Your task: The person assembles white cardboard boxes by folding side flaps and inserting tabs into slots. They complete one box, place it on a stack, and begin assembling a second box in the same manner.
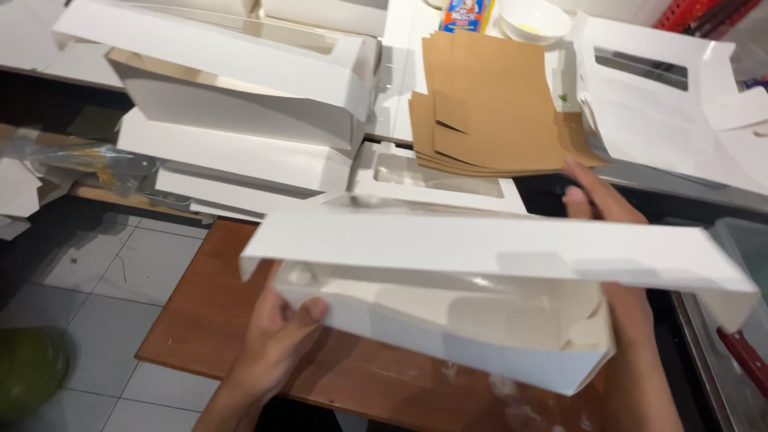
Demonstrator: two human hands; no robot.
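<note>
I hold a long white cardboard box (480,288) in front of me, its lid flap raised and its inside showing. My left hand (276,332) grips the box's left end, thumb on the front wall. At the right end, my right hand (604,212) rises behind the box, its fingers showing above the lid's far edge. The box is tilted, lower at the right. It hangs above a brown wooden board (216,312).
Folded white window boxes (240,96) are stacked at the back left. A pile of brown cardboard sheets (488,104) lies at the back centre, a white bowl (534,20) behind it. Flat white box blanks (664,112) lie at the right. Grey floor tiles (104,272) show at left.
</note>
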